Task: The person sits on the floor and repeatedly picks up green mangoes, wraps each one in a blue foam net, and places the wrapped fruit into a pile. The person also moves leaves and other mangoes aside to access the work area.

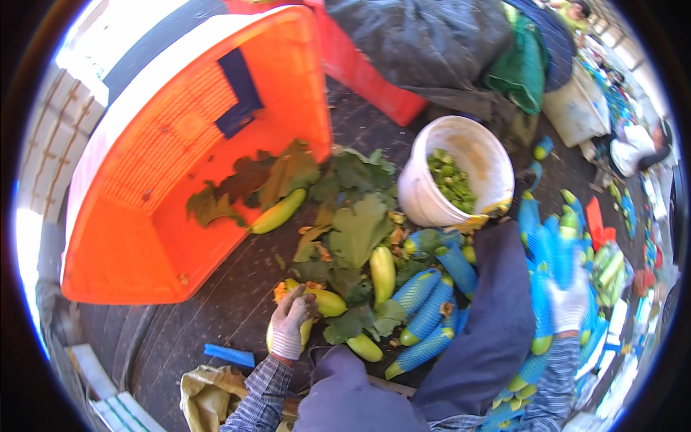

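Note:
My left hand (290, 319), in a whitish knit glove with bare fingertips, is at a yellow-green summer squash (327, 303) with an orange blossom (280, 292) beside it. Another pale squash (306, 333) lies partly under this hand; whether the fingers grip anything is unclear. Far to the right, my gloved right hand (569, 302) is over a pile of squashes in blue foam netting (544, 302). Its fingers point away and are blurred, so a grip cannot be made out. Between my hands are a bare squash (383, 275), netted squashes (429, 313) and large green leaves (357, 227).
An orange plastic crate (205, 259) lies tipped at left, with leaves and a squash (279, 211) at its opening. A white bucket (421, 189) holds green scraps. A loose blue foam net (229, 355) lies near my left forearm. People (637, 148) are at far right.

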The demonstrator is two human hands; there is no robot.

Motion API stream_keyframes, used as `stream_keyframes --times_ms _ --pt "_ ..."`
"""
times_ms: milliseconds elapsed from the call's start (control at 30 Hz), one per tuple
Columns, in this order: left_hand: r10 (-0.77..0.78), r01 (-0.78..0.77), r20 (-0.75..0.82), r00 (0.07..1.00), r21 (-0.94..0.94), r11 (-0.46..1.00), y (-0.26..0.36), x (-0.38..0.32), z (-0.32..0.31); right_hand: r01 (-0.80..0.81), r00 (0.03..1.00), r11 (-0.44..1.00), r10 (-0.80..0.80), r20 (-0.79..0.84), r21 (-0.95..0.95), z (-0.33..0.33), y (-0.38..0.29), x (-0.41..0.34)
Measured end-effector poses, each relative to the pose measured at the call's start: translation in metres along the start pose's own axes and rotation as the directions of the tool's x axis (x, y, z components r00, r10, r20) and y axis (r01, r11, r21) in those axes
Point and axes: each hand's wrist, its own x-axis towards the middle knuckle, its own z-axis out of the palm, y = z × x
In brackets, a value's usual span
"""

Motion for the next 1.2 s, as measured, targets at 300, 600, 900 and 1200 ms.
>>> stream_keyframes --times_ms 300,600,900,1200 --pt "0.601 -0.272 0.245 0.761 0.961 -0.048 0.071 0.165 -0.050 0.137 0.989 0.838 -0.147 0.023 -0.528 0.004 0.111 0.015" --pt "0.240 0.094 -0.063 0.969 0.988 -0.121 0.079 0.231 -0.001 0.501 0.719 0.788 -0.609 0.335 0.358 0.104 -0.183 -0.046" --pt "0.017 -0.171 0.263 0.965 0.576 0.800 0.063 0.038 0.076 -0.621 0.551 0.384 -0.407 0.729 0.683 0.248 -0.265 -0.086" --pt "0.258 -0.040 -0.034 0.965 0.960 0.278 -0.027 0.011 -0.118 -0.105 0.652 0.865 -0.313 0.690 0.491 0.246 -0.194 -0.105"
